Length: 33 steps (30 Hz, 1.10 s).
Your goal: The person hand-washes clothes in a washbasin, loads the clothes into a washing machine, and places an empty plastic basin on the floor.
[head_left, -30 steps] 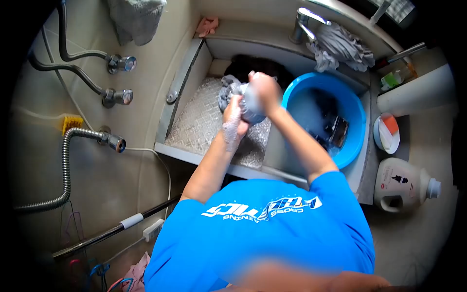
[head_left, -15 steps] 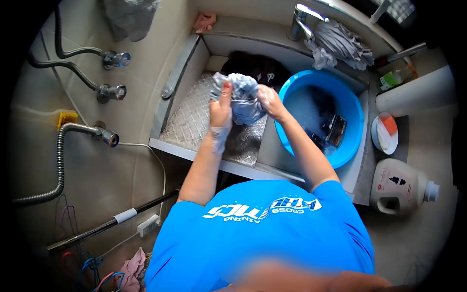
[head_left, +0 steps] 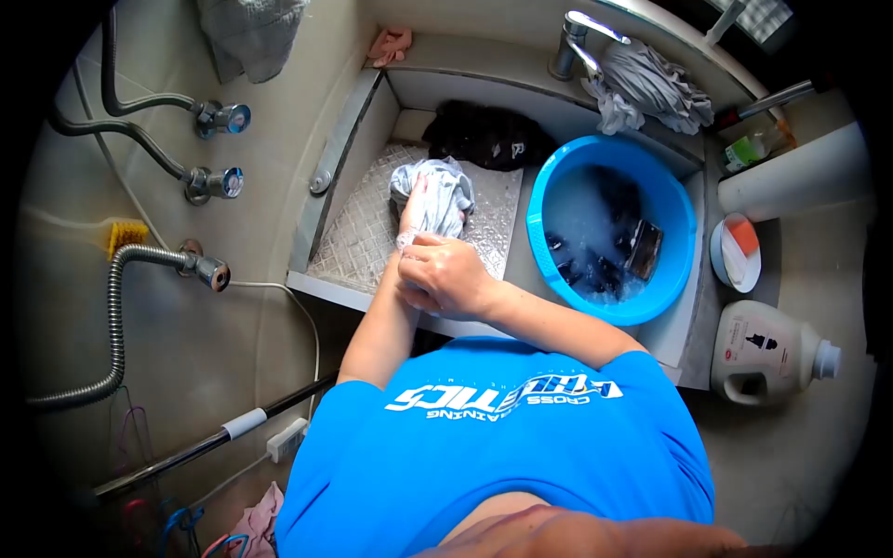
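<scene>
A wet, light grey cloth (head_left: 446, 197) is bunched over the ridged washboard surface (head_left: 358, 219) in the sink. My left hand (head_left: 417, 197) grips it, the fingers partly hidden in the folds. Across my left wrist lies my right hand (head_left: 448, 274), closed with its fingers curled around the wrist, where white suds show. A dark garment (head_left: 488, 137) rests at the back of the sink, behind the cloth. To the right stands a blue basin (head_left: 686, 228) holding cloudy, sudsy water and dark items.
A chrome faucet (head_left: 565, 51) rises behind the basin beside a grey cloth bundle (head_left: 656, 86). On the right are a small bowl (head_left: 716, 256) and a detergent jug (head_left: 767, 353). Valves with hoses (head_left: 212, 181) and a yellow brush (head_left: 127, 234) are at left.
My right hand has left the cloth and moved left and toward me onto my left wrist. The cloth has dropped lower and slightly left in my left hand.
</scene>
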Motion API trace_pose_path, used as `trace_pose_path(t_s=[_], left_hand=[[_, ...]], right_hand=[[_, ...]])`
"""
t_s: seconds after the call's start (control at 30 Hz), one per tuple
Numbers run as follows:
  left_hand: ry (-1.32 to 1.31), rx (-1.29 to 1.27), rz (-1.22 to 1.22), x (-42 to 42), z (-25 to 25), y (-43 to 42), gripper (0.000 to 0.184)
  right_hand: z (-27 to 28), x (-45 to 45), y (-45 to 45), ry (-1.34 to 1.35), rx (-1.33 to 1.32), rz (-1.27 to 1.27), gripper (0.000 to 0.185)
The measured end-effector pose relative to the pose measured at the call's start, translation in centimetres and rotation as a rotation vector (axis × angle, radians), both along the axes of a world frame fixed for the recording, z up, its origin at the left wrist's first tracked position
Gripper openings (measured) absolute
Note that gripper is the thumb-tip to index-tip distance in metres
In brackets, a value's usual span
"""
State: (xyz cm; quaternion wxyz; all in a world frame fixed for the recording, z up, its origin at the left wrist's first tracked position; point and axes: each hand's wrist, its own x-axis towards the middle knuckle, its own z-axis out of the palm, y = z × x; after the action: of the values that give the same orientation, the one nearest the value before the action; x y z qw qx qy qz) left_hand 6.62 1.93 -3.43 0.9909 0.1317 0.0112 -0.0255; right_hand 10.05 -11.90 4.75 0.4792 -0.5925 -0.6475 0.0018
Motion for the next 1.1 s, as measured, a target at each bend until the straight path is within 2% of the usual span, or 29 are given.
trace_pose_path(t_s=[0.03,0.07,0.1,0.13,0.17,0.23,0.3,0.33,0.37,0.4,0.47,0.5,0.53,0.57,0.63,0.67,0.7,0.73,0.8,0.9,0.93,0.97,1.0,1.07,1.1], left_hand=[[0.002,-0.003,0.005,0.5,0.9,-1.5,0.051],[0.226,0.043,0.249,0.9,2.9,-4.6,0.048],[0.45,0.087,0.494,0.9,5.2,-7.5,0.046],[0.483,0.1,0.498,1.5,6.1,-8.2,0.043],[0.516,0.113,0.501,2.2,7.0,-8.9,0.04],[0.47,0.167,0.49,2.5,6.4,-7.8,0.04],[0.425,0.161,0.463,0.1,6.0,-7.0,0.04],[0.341,0.141,0.317,-0.4,4.0,-5.4,0.043],[0.258,0.136,0.17,-1.0,1.9,-3.7,0.046],[0.302,0.231,0.196,-0.3,1.9,-3.9,0.046],[0.35,0.332,0.218,0.4,3.2,-5.3,0.046],[0.479,0.257,0.324,0.5,5.0,-6.3,0.04],[0.606,0.175,0.432,0.6,6.0,-7.1,0.035],[0.693,0.303,0.525,0.9,4.2,-7.0,0.035],[0.527,0.193,0.46,0.4,6.4,-6.6,0.037],[0.496,0.162,0.379,0.0,4.4,-5.2,0.041],[0.611,0.441,0.401,-1.7,10.8,-6.5,0.039],[0.605,0.44,0.401,-1.5,10.5,-6.3,0.039],[0.594,0.394,0.4,-1.3,9.6,-6.3,0.035],[0.611,0.335,0.402,-1.8,7.8,-6.6,0.032],[0.49,0.258,0.467,-0.7,5.1,-6.9,0.034],[0.516,0.151,0.474,-0.1,3.3,-6.8,0.035],[0.498,0.15,0.463,0.2,4.2,-6.9,0.035],[0.44,0.131,0.384,0.1,5.8,-7.0,0.036],[0.405,0.116,0.309,-0.6,7.1,-6.5,0.037]], right_hand=[[-2.3,1.4,1.1,-0.108,0.097,-0.19,0.015],[-3.7,2.6,2.0,-0.207,0.188,-0.377,0.016],[-0.5,4.7,2.0,-0.038,0.128,-0.429,0.016],[-0.2,6.8,2.7,0.154,0.037,-0.522,0.02],[-0.7,9.1,3.9,0.148,-0.07,-0.618,0.023],[-0.5,8.7,4.3,0.335,-0.135,-0.638,0.024],[-0.6,3.8,2.1,0.252,-0.003,-0.515,0.018],[1.4,1.1,0.3,0.144,0.181,-0.447,0.02],[3.4,-0.9,-1.3,0.035,0.085,-0.328,0.016],[2.1,-1.3,-0.8,-0.052,0.17,-0.335,0.015],[-1.3,1.2,1.0,-0.153,0.177,-0.41,0.013],[-2.3,5.0,2.1,-0.169,0.097,-0.478,0.012],[-2.1,7.6,2.7,-0.042,0.032,-0.552,0.014],[-1.9,9.1,3.0,0.087,-0.031,-0.627,0.016],[-1.8,8.1,3.0,0.142,-0.095,-0.63,0.017],[-2.1,6.5,2.9,0.192,0.049,-0.534,0.016],[-1.5,4.5,2.6,0.238,0.192,-0.436,0.015],[0.2,0.6,1.8,0.09,0.183,-0.34,0.015],[0.4,-1.3,1.3,-0.053,0.164,-0.244,0.014],[-5.2,3.9,2.5,-0.138,0.244,-0.545,0.018],[-4.1,6.7,2.3,-0.083,0.005,-0.612,0.018],[-2.9,8.7,1.7,-0.027,-0.241,-0.673,0.018],[-2.6,8.7,1.6,-0.023,-0.24,-0.678,0.018],[-2.3,8.1,1.2,0.182,0.107,-0.547,0.015],[-0.4,5.8,0.7,0.371,0.141,-0.463,0.014]])
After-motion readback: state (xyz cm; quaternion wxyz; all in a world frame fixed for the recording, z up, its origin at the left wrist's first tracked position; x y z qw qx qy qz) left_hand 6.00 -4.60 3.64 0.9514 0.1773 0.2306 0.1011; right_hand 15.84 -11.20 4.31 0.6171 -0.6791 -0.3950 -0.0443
